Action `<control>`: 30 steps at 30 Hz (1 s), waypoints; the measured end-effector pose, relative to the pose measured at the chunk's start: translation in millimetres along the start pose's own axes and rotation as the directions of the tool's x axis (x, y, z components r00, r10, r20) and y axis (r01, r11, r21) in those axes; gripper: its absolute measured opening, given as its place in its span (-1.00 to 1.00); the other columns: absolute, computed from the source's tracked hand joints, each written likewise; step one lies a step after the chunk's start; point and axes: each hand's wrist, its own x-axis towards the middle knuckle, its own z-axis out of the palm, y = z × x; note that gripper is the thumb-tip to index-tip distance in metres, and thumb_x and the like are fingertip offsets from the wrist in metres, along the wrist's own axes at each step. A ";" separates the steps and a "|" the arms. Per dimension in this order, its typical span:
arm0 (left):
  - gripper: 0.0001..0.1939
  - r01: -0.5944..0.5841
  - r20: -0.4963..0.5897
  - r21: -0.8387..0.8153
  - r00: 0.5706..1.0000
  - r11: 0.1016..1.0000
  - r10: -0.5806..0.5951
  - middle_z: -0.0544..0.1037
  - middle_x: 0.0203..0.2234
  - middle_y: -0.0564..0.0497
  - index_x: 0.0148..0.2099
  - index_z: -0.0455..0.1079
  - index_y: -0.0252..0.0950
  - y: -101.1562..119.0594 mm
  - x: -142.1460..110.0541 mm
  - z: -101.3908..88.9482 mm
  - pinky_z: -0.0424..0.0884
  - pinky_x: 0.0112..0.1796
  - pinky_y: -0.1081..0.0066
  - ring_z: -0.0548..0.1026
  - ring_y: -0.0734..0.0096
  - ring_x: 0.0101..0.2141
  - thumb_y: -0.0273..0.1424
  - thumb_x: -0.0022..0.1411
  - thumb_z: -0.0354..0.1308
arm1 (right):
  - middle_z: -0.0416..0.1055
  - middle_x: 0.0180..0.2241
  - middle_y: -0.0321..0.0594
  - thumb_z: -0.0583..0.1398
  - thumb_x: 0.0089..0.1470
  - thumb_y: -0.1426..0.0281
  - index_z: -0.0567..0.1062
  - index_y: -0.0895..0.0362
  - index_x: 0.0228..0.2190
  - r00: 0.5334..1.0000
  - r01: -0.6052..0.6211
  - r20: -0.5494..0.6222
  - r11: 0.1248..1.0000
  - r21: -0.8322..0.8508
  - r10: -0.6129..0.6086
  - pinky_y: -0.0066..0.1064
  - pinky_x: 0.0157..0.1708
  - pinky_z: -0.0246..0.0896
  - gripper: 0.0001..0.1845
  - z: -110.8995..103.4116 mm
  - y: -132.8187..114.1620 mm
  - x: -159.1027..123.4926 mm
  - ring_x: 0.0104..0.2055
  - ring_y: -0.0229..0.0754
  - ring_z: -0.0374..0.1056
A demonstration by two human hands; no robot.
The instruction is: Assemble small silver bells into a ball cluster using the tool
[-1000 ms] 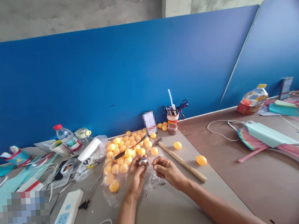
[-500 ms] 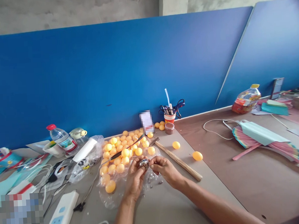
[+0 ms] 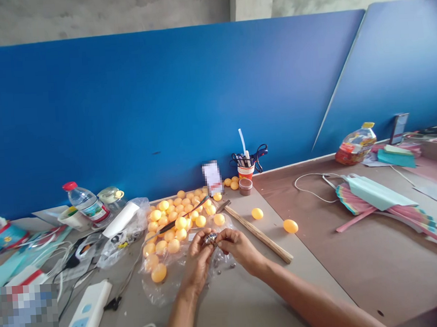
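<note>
My left hand (image 3: 196,269) is closed around a shiny, dark silvery, roundish object (image 3: 210,239) whose exact kind I cannot make out. Against its right side my right hand (image 3: 241,248) is pinched, thumb to forefinger; anything between those fingertips is too small to see. Several small dark metal balls (image 3: 232,266) lie on the table just below the hands. Behind and left of them, many orange table tennis balls (image 3: 173,246) rest on a clear plastic bag (image 3: 154,291). A hammer (image 3: 262,234) with a wooden handle lies right of the right hand.
Two loose orange balls (image 3: 290,226) sit farther right. A paper cup of pens (image 3: 246,171) and a small round tub (image 3: 245,187) stand at the blue partition (image 3: 163,102). On the left are a water bottle (image 3: 90,206), cables and a power strip (image 3: 85,317); on the right, a pink-and-teal fan-like item (image 3: 376,193).
The view has shifted slightly. Both hands stay together at the shiny object, and the right fingertips have moved a little closer over its right side.
</note>
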 end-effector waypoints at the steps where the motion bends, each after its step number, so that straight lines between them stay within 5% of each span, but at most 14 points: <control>1: -0.62 0.000 -0.006 0.003 1.000 1.000 0.000 0.57 -0.24 -0.03 -0.15 0.47 -0.27 -0.6 0.5 -0.2 0.38 -0.14 0.41 0.49 0.36 -0.19 -0.42 -0.10 0.39 | 0.23 -0.62 -0.40 0.20 -0.23 0.38 0.41 0.15 -0.56 1.000 0.004 -0.003 1.000 -0.020 -0.004 -0.46 -0.48 0.01 -0.91 -0.6 0.6 0.2 -0.54 -0.33 0.09; 9: -0.63 -0.010 0.020 0.072 1.000 0.997 0.008 0.56 -0.20 -0.04 -0.12 0.47 -0.25 -7.5 3.5 -5.7 0.39 -0.16 0.41 0.49 0.36 -0.21 -0.40 -0.04 0.38 | 0.29 -0.61 -0.37 0.12 -0.20 0.46 0.38 0.14 -0.54 0.999 0.042 -0.015 0.984 -0.174 -0.045 -0.43 -0.46 0.12 -0.95 -6.2 11.1 5.0 -0.52 -0.28 0.23; 20: -0.61 -0.045 0.051 0.214 0.998 0.976 0.034 0.57 -0.22 -0.08 -0.08 0.45 -0.26 -11.3 3.3 -7.3 0.42 -0.22 0.34 0.50 0.25 -0.22 -0.30 0.01 0.34 | 0.30 -0.65 -0.42 0.15 -0.23 0.48 0.29 0.12 -0.58 0.997 -0.072 -0.044 0.988 -0.135 0.066 -0.47 -0.49 0.13 -0.92 -5.0 -2.9 0.1 -0.55 -0.30 0.26; 30: -0.66 -0.083 0.048 0.319 0.996 0.944 0.072 0.57 -0.31 -0.05 -0.12 0.45 -0.27 -8.3 -2.0 3.6 0.41 -0.24 0.36 0.49 0.27 -0.27 -0.34 0.01 0.31 | 0.32 -0.66 -0.40 0.12 -0.20 0.52 0.28 0.11 -0.61 0.995 0.016 -0.088 0.958 -0.288 -0.043 -0.48 -0.51 0.08 -0.90 -6.1 12.8 6.8 -0.56 -0.30 0.24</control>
